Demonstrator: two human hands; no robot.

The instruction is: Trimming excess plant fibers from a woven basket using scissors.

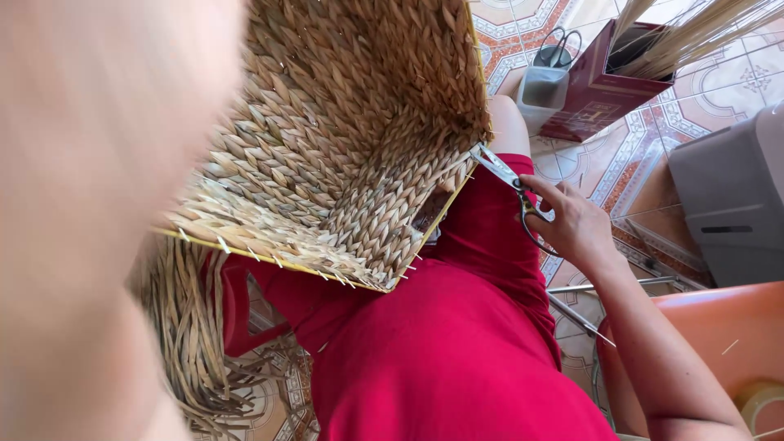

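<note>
Blurred left forearm (98, 204) fills the near view; its grip can't be told.
Right hand (572, 224) grips metal scissors (510, 184), blades at the woven straw basket (343, 139) corner.

The right hand (576, 224) holds small scissors (510, 184) with the blades at the edge of a woven straw basket (351, 131). The basket rests on a lap in red cloth (457, 343). The left arm is a big blur, its hand hidden.

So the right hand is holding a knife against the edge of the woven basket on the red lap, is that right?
Not quite. In the head view the right hand holds scissors, not a knife. Their blades meet the edge of the woven basket, which rests on the red lap.
</note>
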